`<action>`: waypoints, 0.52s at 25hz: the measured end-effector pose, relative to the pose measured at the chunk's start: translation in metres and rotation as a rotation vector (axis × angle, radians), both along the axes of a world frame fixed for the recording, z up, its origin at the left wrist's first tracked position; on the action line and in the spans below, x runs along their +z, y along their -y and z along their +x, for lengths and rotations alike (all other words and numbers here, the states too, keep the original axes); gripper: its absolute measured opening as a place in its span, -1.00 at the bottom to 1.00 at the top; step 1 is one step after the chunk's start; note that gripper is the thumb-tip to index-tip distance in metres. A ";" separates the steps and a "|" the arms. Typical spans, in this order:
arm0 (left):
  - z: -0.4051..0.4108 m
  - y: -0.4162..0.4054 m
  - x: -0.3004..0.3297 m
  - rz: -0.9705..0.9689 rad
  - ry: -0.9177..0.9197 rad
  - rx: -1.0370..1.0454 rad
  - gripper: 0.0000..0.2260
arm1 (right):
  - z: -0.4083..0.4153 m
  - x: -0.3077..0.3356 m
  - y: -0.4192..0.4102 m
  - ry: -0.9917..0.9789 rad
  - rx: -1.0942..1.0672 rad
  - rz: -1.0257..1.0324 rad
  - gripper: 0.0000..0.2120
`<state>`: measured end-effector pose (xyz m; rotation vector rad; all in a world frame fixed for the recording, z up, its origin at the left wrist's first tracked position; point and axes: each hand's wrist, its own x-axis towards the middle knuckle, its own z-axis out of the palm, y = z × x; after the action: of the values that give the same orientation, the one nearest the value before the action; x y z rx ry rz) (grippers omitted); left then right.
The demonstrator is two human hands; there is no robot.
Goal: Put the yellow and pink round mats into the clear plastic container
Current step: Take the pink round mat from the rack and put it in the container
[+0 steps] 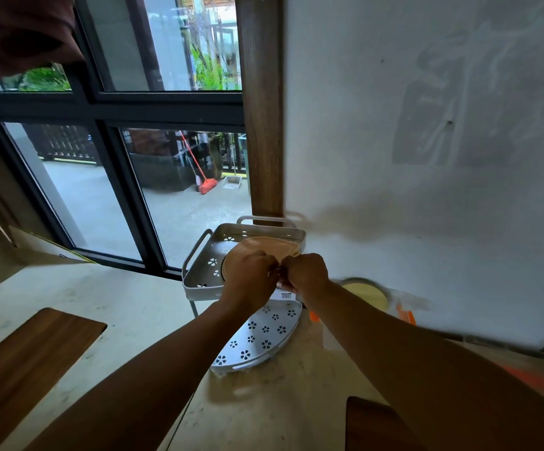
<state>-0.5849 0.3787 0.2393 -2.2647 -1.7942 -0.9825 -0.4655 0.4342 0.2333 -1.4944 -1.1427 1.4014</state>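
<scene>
Near: two dark wooden boards (26,362) lie on the pale counter (127,307). Centre: left hand (248,281) and right hand (306,271), fingers curled, together pinch the near edge of the pink round mat (261,247) over the upper tier of a grey perforated rack (205,255). Right: yellow round mat (370,296), blurred, beside the wall. Far left: a window (108,125).

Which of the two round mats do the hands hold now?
The pink mat, over the upper rack tray, gripped by left hand and right hand. The yellow mat lies untouched by the wall.
</scene>
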 end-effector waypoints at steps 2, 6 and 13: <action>0.000 0.004 0.006 -0.011 0.023 0.007 -0.87 | 0.000 0.009 0.005 0.060 0.044 0.070 -0.82; 0.002 0.016 0.026 -0.051 0.063 0.031 -0.86 | 0.005 0.033 0.024 0.155 0.125 0.217 -0.80; 0.022 0.054 0.063 0.060 0.166 -0.053 -0.87 | 0.038 0.088 0.064 0.262 0.200 0.505 -0.82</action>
<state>-0.5626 0.3251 0.3024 -2.2662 -1.7461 -1.2502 -0.4280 0.3705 0.3210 -1.2401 -1.7011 0.9512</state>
